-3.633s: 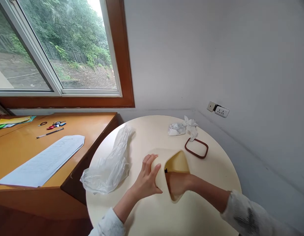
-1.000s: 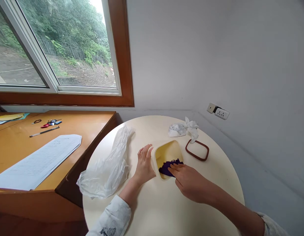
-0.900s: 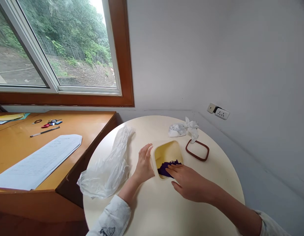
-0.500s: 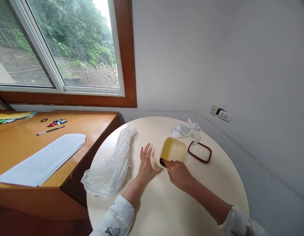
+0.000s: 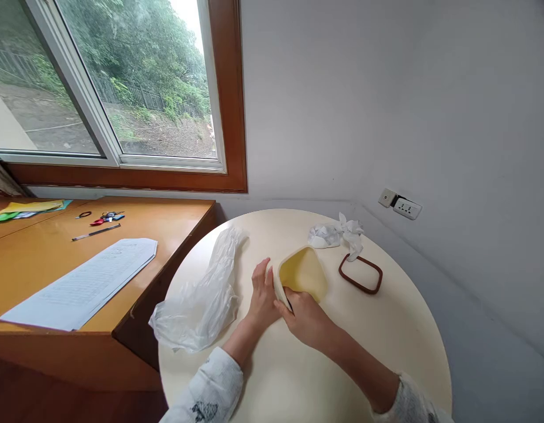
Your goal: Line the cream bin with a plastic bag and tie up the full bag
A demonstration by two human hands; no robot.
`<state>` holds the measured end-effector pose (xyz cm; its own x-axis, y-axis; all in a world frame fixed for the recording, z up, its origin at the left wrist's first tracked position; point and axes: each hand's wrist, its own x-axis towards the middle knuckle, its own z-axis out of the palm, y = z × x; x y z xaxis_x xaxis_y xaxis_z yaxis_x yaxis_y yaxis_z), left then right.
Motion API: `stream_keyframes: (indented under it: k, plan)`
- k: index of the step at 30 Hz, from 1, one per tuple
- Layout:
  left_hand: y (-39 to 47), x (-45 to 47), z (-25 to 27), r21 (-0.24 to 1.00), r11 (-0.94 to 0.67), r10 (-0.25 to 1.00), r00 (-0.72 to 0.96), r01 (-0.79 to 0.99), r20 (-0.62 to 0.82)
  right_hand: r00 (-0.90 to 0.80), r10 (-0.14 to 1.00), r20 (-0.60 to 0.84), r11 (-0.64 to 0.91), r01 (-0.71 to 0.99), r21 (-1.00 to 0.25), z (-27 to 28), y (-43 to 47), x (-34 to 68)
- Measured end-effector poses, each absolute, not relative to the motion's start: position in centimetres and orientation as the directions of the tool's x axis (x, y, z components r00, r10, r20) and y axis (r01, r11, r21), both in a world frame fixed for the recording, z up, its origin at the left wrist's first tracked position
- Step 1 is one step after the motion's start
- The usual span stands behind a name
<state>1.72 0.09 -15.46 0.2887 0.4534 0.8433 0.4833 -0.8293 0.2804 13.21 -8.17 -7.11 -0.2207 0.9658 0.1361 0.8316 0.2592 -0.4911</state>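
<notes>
Coloured papers [image 5: 32, 207]: piled at the far left of the wooden desk [image 5: 177, 214], yellow uppermost.
Keys [image 5: 108, 218]: bunched beside a dark ring [image 5: 84, 214].
Pen [image 5: 96, 232]: lying just in front of the keys.
Written sheets [image 5: 84, 282]: spread flat toward the desk's right edge.
Round table [image 5: 298, 379]: cream, standing right of the desk.
Plastic bag [image 5: 201, 294]: translucent, crumpled, stretched along the table's left side.
Left hand [image 5: 261, 296]: cupped against the container's outer left side, with fingers curved and slightly parted.
Container [image 5: 307, 273]: pale yellow, between both hands, mouth toward the camera; resting on the table or raised, cannot tell.
Dark sliver [image 5: 289, 302]: inside the near-left rim, mostly hidden.
Right hand [image 5: 309, 320]: pinching the near-left rim, fingers inside, thumb outside; touching the dark sliver or not, cannot tell.
Bundled white bag [image 5: 328, 236]: near the far edge, tail over the brown frame [image 5: 364, 288].
Wall socket [image 5: 407, 208]: beyond the table, far right.
</notes>
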Motion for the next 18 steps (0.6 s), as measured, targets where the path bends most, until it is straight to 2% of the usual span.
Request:
stream_keyframes:
  k: [4,6,8,12,14,18]
  plan:
    - [0.2,1.5,-15.2,0.33,-0.792,0.509,0.257,0.514,0.821,-0.399,0.897,0.192,0.442,0.79,-0.424,-6.1,-9.9,15.1]
    - [0.2,1.5,-15.0,0.309,-0.803,0.494,0.279,0.509,0.824,-0.465,0.871,0.155,0.488,0.791,-0.369,-5.4,-10.5,16.2]
    - [0.1,1.7,-14.8,0.289,-0.818,0.475,0.3,0.498,0.827,-0.467,0.88,0.087,0.469,0.826,-0.314,-4.6,-10.7,17.1]
    - [0.0,1.9,-14.6,0.26,-0.837,0.442,0.315,0.482,0.84,-0.347,0.936,-0.059,0.328,0.919,-0.217,-4.4,-9.2,18.1]
    - [0.0,1.9,-14.6,0.24,-0.845,0.425,0.327,0.478,0.844,-0.349,0.929,-0.125,0.316,0.922,-0.223,-5.2,-7.8,17.9]
    - [-0.1,1.9,-14.7,0.231,-0.857,0.411,0.341,0.461,0.845,-0.479,0.855,-0.202,0.415,0.863,-0.287,-7.2,-4.3,16.7]
